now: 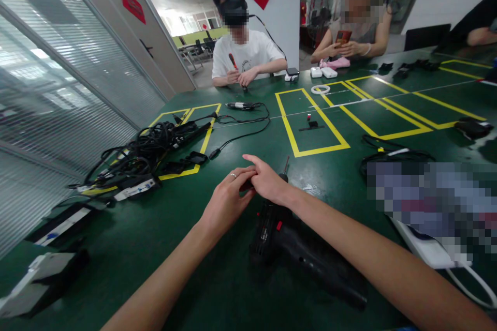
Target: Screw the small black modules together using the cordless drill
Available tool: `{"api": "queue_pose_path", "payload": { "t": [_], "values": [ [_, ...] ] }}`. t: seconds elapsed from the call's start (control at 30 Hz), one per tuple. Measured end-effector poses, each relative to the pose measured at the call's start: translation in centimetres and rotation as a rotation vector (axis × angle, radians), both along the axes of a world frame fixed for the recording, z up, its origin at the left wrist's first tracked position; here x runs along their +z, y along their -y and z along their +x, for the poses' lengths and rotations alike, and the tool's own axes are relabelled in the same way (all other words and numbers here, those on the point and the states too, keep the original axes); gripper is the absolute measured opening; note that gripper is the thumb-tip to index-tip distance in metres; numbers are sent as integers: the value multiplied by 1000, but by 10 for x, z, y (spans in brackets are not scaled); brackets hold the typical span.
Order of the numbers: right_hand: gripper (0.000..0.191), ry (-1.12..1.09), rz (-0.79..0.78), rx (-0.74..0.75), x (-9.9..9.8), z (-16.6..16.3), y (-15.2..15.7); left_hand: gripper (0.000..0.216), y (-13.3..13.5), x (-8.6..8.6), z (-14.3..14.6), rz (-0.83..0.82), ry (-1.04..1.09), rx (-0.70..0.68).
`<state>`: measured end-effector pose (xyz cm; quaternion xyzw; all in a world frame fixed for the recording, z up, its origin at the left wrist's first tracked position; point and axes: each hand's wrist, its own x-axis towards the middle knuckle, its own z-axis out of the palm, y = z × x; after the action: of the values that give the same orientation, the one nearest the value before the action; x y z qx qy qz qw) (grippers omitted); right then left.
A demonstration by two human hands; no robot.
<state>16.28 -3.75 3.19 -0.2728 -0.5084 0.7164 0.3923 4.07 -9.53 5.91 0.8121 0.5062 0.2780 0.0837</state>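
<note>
The left hand (pixel 225 197) and the right hand (pixel 269 182) meet over the glossy green tabletop (pixel 202 279), their fingers curled inward and touching; the left wears 1 smooth metal ring (pixel 233 176). A small dark piece (pixel 247 185) shows between them, mostly hidden, so I cannot tell its shape or which hand pinches it. Right below, partly under the right hand and forearm, a pistol-shaped power screwdriver (pixel 298 248) lies on its side, its black plastic casing dotted with small red parts, its rounded grip angled toward the lower right and its thin metal bit (pixel 287 165) pointing away. Flat strips of yellow tape (pixel 322 152) mark out rectangles farther off; inside 1 of them sits a small black piece (pixel 312 124). To the left, glossy rubbery black cables (pixel 143 147) form a loose tangle beside boxy black-and-white adapters (pixel 62 226). A slim white-and-black tool (pixel 240 106) trails a thin cord, and a flat white ring (pixel 320 90) lies farther right. Across the tabletop, 1 person in a white T-shirt (pixel 258 51) holds a red-and-black-handled screwdriver (pixel 233 60).
</note>
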Motion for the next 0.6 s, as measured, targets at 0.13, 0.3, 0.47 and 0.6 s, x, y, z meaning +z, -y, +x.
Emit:
{"api": "queue_pose_path", "payload": {
  "t": [0.13, 0.3, 0.47, 0.6],
  "values": [
    [80, 5, 9, 19, 3, -1, 3, 36, 6, -1, 1, -5, 25, 69],
    [77, 71, 33, 34, 7, -1, 5, 32, 9, -5, 3, 14, 56, 125],
    [74, 132, 67, 38, 8, 0, 5, 38, 11, -12, -2, 45, 22, 121],
    [70, 210, 119, 46, 7, -1, 5, 38, 12, -16, -4, 51, 12, 123]
  ]
}}
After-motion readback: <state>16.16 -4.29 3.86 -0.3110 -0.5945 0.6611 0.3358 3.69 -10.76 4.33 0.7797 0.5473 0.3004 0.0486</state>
